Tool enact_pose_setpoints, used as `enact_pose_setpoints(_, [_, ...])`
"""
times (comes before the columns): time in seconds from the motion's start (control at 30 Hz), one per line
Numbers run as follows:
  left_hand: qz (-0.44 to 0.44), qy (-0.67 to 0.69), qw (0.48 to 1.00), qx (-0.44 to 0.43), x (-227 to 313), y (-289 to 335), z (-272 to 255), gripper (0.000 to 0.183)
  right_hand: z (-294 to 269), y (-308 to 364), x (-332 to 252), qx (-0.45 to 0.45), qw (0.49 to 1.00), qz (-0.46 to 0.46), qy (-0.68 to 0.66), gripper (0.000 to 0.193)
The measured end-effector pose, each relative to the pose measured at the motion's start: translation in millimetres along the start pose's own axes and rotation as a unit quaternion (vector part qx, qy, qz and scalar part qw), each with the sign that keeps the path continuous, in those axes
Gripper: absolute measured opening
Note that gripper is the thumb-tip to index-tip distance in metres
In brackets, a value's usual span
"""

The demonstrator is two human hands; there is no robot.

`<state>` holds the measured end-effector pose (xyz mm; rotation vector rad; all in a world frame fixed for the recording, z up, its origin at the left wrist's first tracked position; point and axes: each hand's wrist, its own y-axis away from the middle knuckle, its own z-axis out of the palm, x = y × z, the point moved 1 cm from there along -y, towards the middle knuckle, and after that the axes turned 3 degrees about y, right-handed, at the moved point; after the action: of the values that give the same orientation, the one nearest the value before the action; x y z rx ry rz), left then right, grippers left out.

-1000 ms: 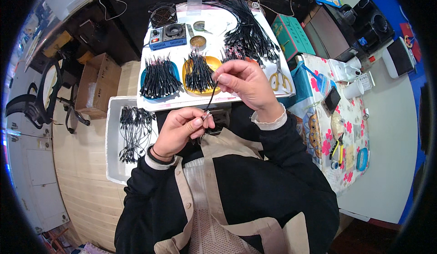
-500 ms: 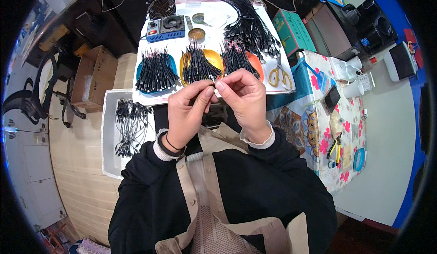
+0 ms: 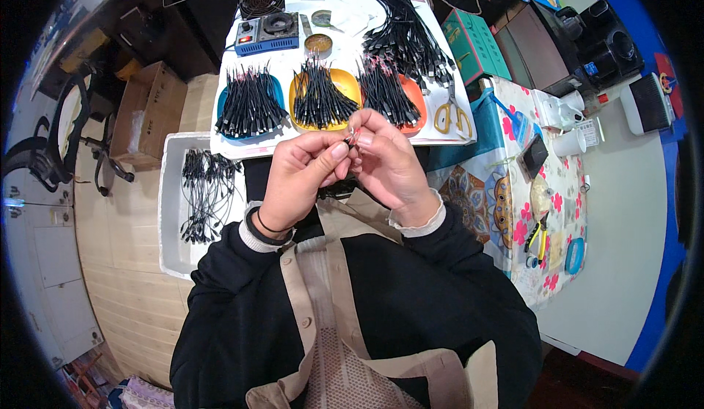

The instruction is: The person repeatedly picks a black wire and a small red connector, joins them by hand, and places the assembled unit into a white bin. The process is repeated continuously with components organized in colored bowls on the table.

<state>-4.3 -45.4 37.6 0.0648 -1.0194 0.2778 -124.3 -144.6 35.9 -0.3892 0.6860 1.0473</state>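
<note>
In front of my chest, just off the table's near edge, both hands meet at one cable end with thin reddish and pale wires [image 3: 353, 131]. My left hand [image 3: 299, 178] is closed, pinching the cable between thumb and forefinger. The thumb and forefinger of my right hand [image 3: 396, 165] pinch the fine wires at its tip. My fingers hide most of this cable. Just beyond, bundles of short black cables lie across a blue tray [image 3: 281, 95], a yellow tray [image 3: 353, 86] and an orange tray [image 3: 419, 104].
A blue heating pot [image 3: 265, 43] and a round tin [image 3: 318, 44] stand further back. Gold-handled scissors [image 3: 445, 120] lie at the right, below a large heap of black cables [image 3: 400, 24]. A white foam box [image 3: 170, 211] at the left holds more cables.
My right hand has turned and its fingers have opened out somewhat around the wires. The thin wire ends now show more. My left hand keeps its pinch.
</note>
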Motion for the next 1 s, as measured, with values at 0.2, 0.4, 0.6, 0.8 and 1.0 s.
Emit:
enact_pose_setpoints(0.2, [-0.025, -0.024, 0.999, -0.018, 3, 8, -1, 0.020, 1, 1, -10, -0.038, 0.998, 0.047, 0.017, 0.020])
enact_pose_setpoints(0.4, [-0.064, -0.034, 0.997, -0.021, 2, 5, -8, 0.019, -7, -3, -2, -0.038, 0.998, 0.057, 0.004, 0.029])
enact_pose_setpoints(0.6, [-0.054, -0.065, 0.996, 0.020, -2, 1, -10, 0.017, -11, -5, 2, 0.021, 0.995, -0.009, 0.101, 0.037])
enact_pose_setpoints(0.8, [-0.041, -0.075, 0.995, 0.049, -8, 1, -12, 0.016, -15, -9, 12, 0.038, 0.960, -0.107, 0.257, 0.040])
enact_pose_setpoints(1.0, [-0.056, -0.100, 0.991, 0.065, -11, 5, -17, 0.015, -15, -7, 16, 0.058, 0.973, -0.044, 0.219, 0.031])
